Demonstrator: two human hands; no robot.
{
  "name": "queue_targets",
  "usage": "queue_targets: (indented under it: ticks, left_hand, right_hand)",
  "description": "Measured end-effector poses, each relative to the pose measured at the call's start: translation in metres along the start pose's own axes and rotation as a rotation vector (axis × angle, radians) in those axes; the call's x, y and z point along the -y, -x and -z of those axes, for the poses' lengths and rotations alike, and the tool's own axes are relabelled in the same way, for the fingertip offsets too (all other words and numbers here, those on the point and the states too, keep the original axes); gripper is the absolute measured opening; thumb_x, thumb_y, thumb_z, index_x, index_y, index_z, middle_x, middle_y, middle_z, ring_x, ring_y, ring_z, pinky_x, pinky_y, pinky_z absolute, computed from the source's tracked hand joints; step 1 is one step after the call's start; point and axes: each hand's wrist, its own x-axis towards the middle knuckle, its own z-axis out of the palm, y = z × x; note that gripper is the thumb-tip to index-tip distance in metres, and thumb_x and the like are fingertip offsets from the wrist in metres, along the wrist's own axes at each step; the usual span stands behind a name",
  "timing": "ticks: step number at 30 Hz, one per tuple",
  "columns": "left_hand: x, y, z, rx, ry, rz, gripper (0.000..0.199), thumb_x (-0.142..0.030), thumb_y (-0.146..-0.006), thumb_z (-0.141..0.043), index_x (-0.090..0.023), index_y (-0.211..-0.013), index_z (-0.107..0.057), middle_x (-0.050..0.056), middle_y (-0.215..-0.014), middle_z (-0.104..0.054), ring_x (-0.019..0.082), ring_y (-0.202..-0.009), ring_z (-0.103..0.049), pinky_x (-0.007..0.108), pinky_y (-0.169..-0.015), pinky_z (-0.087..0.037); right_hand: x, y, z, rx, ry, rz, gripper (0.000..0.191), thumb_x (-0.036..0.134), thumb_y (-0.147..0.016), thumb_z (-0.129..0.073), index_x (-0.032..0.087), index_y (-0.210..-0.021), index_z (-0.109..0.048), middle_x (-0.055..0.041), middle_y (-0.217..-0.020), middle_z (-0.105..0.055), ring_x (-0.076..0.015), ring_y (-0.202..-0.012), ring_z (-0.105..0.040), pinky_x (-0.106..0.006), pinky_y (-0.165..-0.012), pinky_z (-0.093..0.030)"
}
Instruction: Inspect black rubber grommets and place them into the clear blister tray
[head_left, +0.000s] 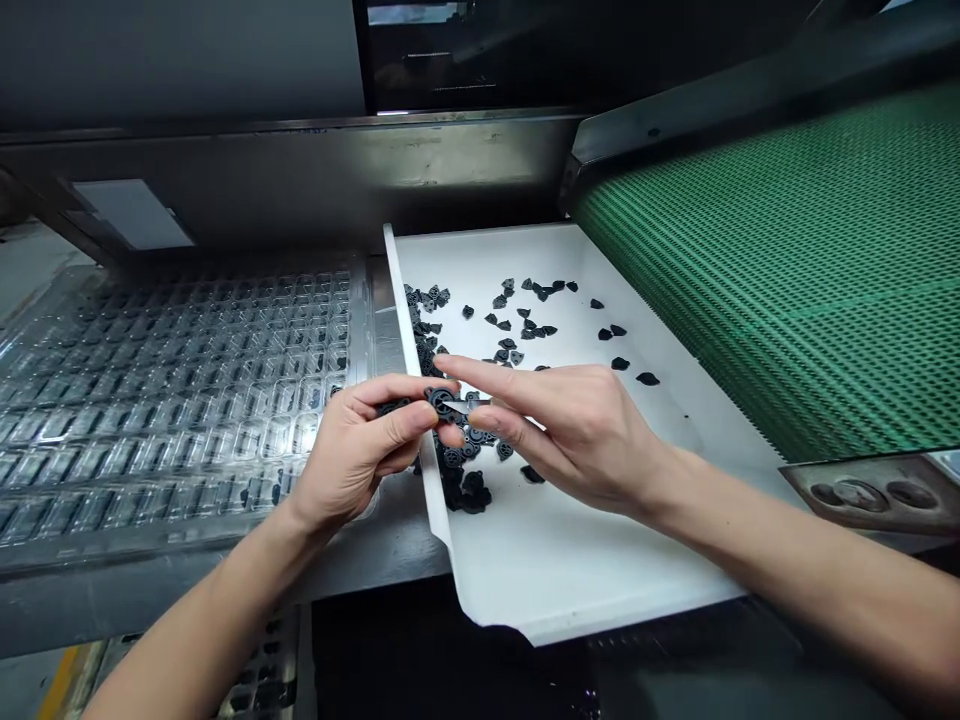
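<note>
My left hand (341, 450) pinches a small black round part with openings in it (441, 400) between thumb and fingers, over the left rim of a white tray (600, 560). More dark pieces seem tucked in the same hand, partly hidden by the fingers. In my right hand (577, 420) is a thin pointed blade (463, 407), gripped by the thumb and fingers, its tip at the part. The right index finger stretches past the blade. Below both hands lies a heap of black parts (454, 457) along the tray's left wall, with several more scattered across the tray.
Clear plastic compartment trays (180, 410) lie to the left, some pockets holding dark pieces. A green mesh conveyor belt (817, 260) slopes along the right side. Behind the tray stands a metal machine wall (465, 165). Another filled tray (266, 670) shows at lower left.
</note>
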Motion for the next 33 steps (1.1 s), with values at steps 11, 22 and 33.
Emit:
queue_targets:
  ticks: [11, 22, 33]
  left_hand:
    - [0.0012, 0.0013, 0.0016, -0.021, 0.026, 0.003, 0.018, -0.03, -0.087, -0.093, -0.021, -0.103, -0.09, 0.011, -0.074, -0.078, 0.0, -0.042, -0.036, 0.011, -0.04, -0.025]
    - [0.0023, 0.0012, 0.0041, -0.01, 0.023, 0.024, 0.019, -0.031, -0.085, -0.095, -0.02, -0.1, -0.089, 0.015, -0.076, -0.08, 0.0, -0.042, -0.036, 0.011, -0.04, -0.026]
    - [0.0026, 0.0013, 0.006, -0.032, 0.011, 0.032, 0.02, -0.032, -0.084, -0.096, -0.021, -0.099, -0.09, 0.013, -0.073, -0.078, 0.001, -0.043, -0.036, 0.012, -0.042, -0.026]
  right_hand:
    - [0.002, -0.0001, 0.0, 0.035, -0.042, -0.006, 0.039, 0.029, -0.118, -0.056, 0.01, -0.151, -0.063, -0.0021, -0.109, -0.083, -0.0088, -0.074, -0.071, -0.025, -0.063, -0.05]
    - [0.0033, 0.0025, 0.0016, 0.052, -0.021, -0.02, 0.035, 0.029, -0.117, -0.059, 0.015, -0.148, -0.067, -0.0006, -0.105, -0.083, -0.0118, -0.079, -0.077, -0.024, -0.067, -0.056]
    - [0.0036, 0.002, 0.0007, 0.044, -0.026, -0.025, 0.036, 0.028, -0.116, -0.06, 0.015, -0.149, -0.067, -0.0002, -0.108, -0.083, -0.009, -0.072, -0.073, -0.023, -0.061, -0.052]
